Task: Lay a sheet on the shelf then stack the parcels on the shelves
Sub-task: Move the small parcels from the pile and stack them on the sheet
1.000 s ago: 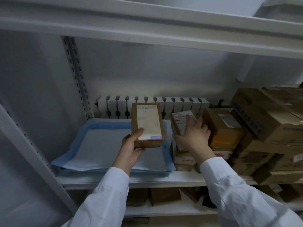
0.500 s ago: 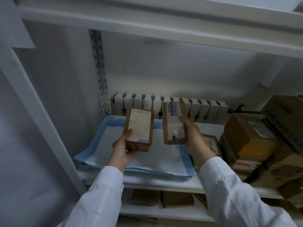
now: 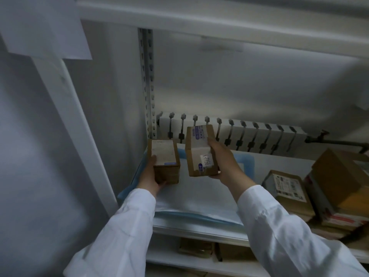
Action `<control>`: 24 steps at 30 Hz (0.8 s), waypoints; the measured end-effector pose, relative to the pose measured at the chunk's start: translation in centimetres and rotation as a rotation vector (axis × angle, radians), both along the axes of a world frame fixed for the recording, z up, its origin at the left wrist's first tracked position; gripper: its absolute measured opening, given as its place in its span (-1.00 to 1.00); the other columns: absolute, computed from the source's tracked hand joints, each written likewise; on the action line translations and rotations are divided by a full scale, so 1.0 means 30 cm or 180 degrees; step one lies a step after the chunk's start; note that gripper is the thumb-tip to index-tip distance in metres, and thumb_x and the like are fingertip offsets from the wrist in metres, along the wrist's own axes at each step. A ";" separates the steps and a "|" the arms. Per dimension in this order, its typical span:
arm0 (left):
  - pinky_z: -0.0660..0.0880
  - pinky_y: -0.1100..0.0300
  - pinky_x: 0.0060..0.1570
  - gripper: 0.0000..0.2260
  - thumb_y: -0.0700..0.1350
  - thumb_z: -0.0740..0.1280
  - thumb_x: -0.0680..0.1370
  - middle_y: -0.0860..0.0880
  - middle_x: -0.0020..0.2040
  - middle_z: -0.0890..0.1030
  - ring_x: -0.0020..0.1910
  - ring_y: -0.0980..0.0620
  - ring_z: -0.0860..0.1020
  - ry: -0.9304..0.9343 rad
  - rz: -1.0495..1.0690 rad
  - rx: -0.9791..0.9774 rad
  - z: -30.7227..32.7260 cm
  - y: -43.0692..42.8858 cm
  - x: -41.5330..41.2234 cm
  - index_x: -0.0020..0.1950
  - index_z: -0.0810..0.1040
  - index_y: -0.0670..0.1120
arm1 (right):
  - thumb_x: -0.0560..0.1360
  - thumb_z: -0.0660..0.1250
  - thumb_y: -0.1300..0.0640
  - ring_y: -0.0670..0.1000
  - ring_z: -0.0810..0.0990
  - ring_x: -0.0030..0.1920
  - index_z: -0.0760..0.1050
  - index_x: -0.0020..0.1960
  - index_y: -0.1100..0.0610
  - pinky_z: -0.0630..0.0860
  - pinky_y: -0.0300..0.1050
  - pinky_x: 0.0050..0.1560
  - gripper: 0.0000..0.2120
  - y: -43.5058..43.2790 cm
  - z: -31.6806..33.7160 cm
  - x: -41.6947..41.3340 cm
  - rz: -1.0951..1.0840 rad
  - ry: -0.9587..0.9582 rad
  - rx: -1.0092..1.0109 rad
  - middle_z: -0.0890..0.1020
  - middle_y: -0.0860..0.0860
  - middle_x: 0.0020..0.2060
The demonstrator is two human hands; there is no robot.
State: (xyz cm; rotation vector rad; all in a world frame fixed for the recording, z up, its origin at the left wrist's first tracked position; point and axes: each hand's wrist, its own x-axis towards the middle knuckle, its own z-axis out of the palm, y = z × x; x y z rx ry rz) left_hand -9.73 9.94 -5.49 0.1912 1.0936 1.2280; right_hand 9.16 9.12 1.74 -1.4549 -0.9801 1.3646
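A blue-edged sheet [image 3: 201,198] lies flat on the left part of the white shelf [image 3: 199,229]. My left hand [image 3: 150,174] grips a small brown parcel [image 3: 164,159] with a white label, held over the sheet's left side near the shelf's back corner. My right hand [image 3: 223,162] holds a second brown parcel [image 3: 200,150], taped and labelled, just to the right of the first and slightly higher. The two parcels are apart. Both arms wear white sleeves.
More brown parcels [image 3: 289,186] are piled on the shelf's right side, a larger box [image 3: 339,176] among them. A white radiator [image 3: 239,136] runs along the back wall. A perforated upright [image 3: 146,76] stands at the back left. Boxes [image 3: 196,249] sit on the lower shelf.
My right hand took a parcel from the pile on the right and carried it over the sheet. The left-hand parcel moved left and back toward the corner. The view swung left.
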 end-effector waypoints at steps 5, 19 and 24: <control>0.34 -0.14 0.34 -0.48 0.09 0.27 0.55 -0.15 0.41 0.39 0.37 -0.20 0.37 0.0383 0.0046 -0.0153 -0.017 0.019 -0.021 0.44 0.30 -0.11 | 0.55 0.21 -0.16 0.05 0.62 -0.09 0.45 0.21 0.02 0.56 -0.09 -0.21 -0.66 0.030 0.001 -0.080 0.0202 -0.0324 0.0268 0.63 0.07 -0.01; 0.31 0.09 0.26 -0.53 -0.05 0.15 0.63 -0.08 0.42 0.32 0.39 -0.10 0.34 0.1786 0.0567 0.0411 0.074 -0.051 -0.013 0.51 0.12 -0.08 | 0.48 0.23 -0.27 0.16 0.36 0.37 0.24 0.47 -0.02 0.40 0.04 0.29 -0.36 0.053 0.029 -0.269 0.0494 -0.2147 0.0999 0.38 0.10 0.39; 0.28 0.04 0.37 -0.46 0.33 0.05 0.53 0.08 0.31 0.43 0.30 0.04 0.39 0.1717 -0.0263 0.0902 0.045 0.039 -0.019 0.39 0.36 0.08 | 0.52 0.09 -0.31 0.23 0.24 0.43 0.16 0.48 -0.03 0.34 0.10 0.31 -0.37 0.047 0.016 -0.344 0.0940 -0.2921 0.0932 0.22 0.10 0.47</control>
